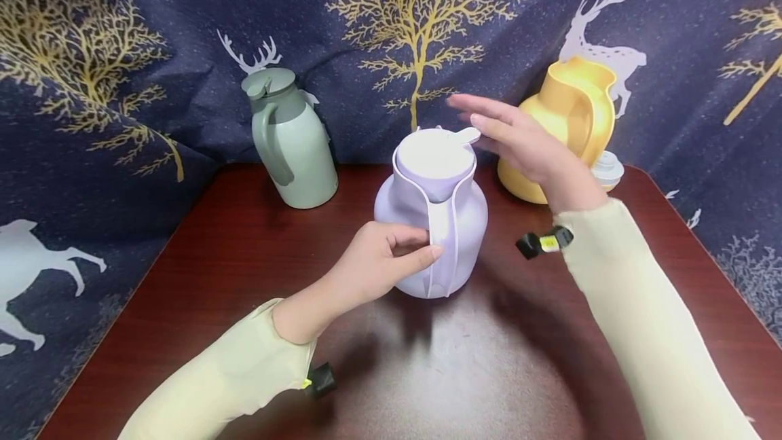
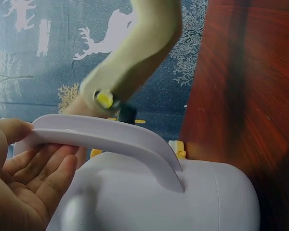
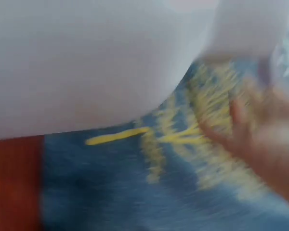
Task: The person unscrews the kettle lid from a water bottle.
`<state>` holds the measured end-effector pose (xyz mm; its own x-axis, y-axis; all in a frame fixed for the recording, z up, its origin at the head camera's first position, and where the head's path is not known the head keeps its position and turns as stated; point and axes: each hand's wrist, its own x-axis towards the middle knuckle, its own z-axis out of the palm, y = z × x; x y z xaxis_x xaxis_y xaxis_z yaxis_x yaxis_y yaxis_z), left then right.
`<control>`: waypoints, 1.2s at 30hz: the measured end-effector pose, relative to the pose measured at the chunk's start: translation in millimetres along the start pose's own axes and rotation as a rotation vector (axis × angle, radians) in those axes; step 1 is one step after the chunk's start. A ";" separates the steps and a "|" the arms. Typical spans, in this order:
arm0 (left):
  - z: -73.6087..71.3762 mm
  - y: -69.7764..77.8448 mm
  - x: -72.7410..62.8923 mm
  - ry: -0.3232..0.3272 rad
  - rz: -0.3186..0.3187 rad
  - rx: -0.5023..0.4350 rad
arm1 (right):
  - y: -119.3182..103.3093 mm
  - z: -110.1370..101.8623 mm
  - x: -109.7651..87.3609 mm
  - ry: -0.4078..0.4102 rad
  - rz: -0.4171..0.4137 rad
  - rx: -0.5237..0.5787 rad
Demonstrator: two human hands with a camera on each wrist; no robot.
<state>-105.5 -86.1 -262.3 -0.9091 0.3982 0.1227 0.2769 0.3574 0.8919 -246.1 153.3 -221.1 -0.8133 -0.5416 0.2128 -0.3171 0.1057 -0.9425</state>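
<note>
Lavender, round-bellied, plastic-looking jug stands upright at mid-table on the dark red-brown, wood-grained tabletop, its handle toward the person. Left hand pinches the broad, curved lavender handle, thumb on the outer face and fingers tucked behind, as the left wrist view also shows. Right hand is beside the neck, fingers extended and fairly close together, holding nothing visible; it is blurred, and contact with the pale lavender thumb tab cannot be confirmed. Step in hand, by judgement: steadying the jug by its handle while the other hand works at the round, pale lavender lid. Next move at that lid would likely call for the right fingers to close on its rim or tab, with the left grip firm against twisting. Containers: the lid sits in the jug's neck, whether locked unclear, contents hidden. Sage-green, tapered jug, back left, is lidded; contents unknown. Yellow, wide-mouthed jug, back right, appears uncovered; its inside bottom is out of sight. A whitish, round, stepped piece, possibly a stopper, lies just beside it.
</note>
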 end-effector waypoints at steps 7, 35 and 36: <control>1.6 4.5 -2.6 0.022 0.013 0.047 | -17.6 40.7 -63.0 0.456 0.123 -0.350; -4.1 6.3 -0.2 -0.097 0.082 0.131 | -6.9 39.6 -21.6 0.199 -0.033 -0.570; -4.4 6.2 -0.2 -0.100 0.081 0.129 | -6.2 36.0 -19.8 0.169 -0.042 -0.567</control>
<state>-105.0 -87.7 -254.9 -0.8485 0.5099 0.1417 0.3912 0.4240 0.8168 -210.4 133.4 -228.8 -0.8463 -0.4192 0.3287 -0.5237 0.5415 -0.6576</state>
